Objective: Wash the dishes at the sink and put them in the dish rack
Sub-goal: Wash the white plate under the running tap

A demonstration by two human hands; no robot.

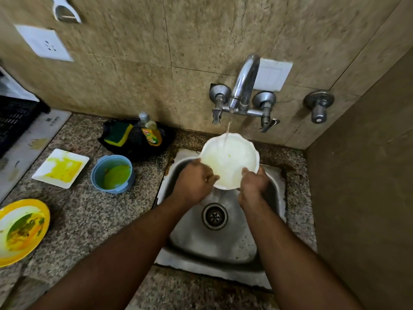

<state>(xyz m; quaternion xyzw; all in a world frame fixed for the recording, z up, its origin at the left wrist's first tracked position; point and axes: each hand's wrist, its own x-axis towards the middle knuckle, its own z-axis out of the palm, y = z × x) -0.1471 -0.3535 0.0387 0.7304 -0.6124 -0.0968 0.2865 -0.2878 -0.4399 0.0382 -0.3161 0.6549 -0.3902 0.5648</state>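
yellow bowl [21, 229]: nearest you, on the counter [93, 211] at far left, unwashed, smeared with food. Rigid, probably light; greasy inside, so take it by the rim.
sink [277, 180]: steel basin ahead of you, drain bare, nothing lying in it.
left hand [192, 182]: closed on the near-left edge of the white bowl [230, 162], thumb over the rim, fingers hidden beneath.
right hand [253, 183]: closed on the near-right edge of the same bowl; fingers wrap under, and how far they curl can't be seen.
white bowl: held over the back of the sink, tipped toward you, under the stream from the tap [244, 83]. Scalloped rim, looks like ceramic or melamine, can't tell which. Stiff, wet, slick; treat it as breakable over steel. Hold at two opposite rim points, thumbs inside, and don't pinch with one hand while it's wet.
blue cup [112, 174]: on the counter left of the sink, green residue inside. Light plastic by the look; grip around the wall.
square plate [60, 167]: beside the cup, yellow smear. Flat and low, so you'll need to lift an edge first.
sponge [117, 134], soap bottle [150, 133]: at the back of the counter by the wall, on a dark tray.
dish rack [15, 121]: likely the dark slatted crate at far left, partly out of frame.
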